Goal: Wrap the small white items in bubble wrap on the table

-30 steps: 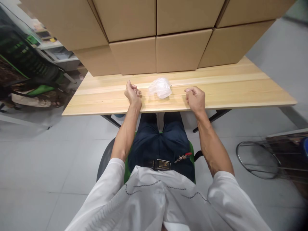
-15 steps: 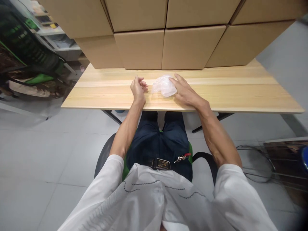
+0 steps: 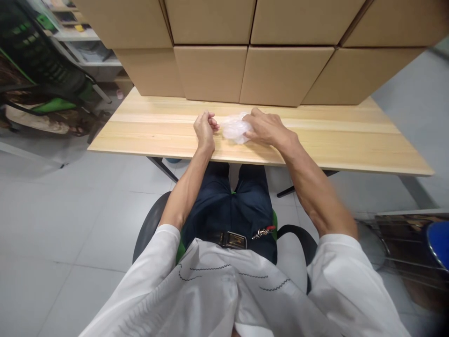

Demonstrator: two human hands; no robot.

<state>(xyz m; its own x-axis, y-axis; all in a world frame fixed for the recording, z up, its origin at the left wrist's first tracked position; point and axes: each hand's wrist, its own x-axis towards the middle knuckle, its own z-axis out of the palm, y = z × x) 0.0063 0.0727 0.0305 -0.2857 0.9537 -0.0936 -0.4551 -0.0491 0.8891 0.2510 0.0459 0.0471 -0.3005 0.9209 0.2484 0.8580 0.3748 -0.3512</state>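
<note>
A: What is the right hand doing?

B: It is gripping the crumpled plastic bag, with thumb and fingers closed on its right side. The hand reaches in from the right, its back turned up

A: And the left hand?

B: Loosely half open, fingers curled inward and pointing toward the bag. The fingertips are just beside the bag's left side, with a narrow gap that looks like bare wood

A: So where exactly is the bag?

B: Between the two hands, above the pale wooden table, nearer the middle of its depth than either long edge. It is whitish and see-through; I cannot tell whether all of it rests on the wood or part is raised

A: What stands behind it?

B: Brown cardboard boxes, stacked in at least two rows along the far side of the table. The bag is apart from them

A: And on the near side?

B: The person's dark trousers, legs running under the table, a belt with a metal buckle, and a bunch of keys with something red beside it. Off to the left is a black and green chair
</note>
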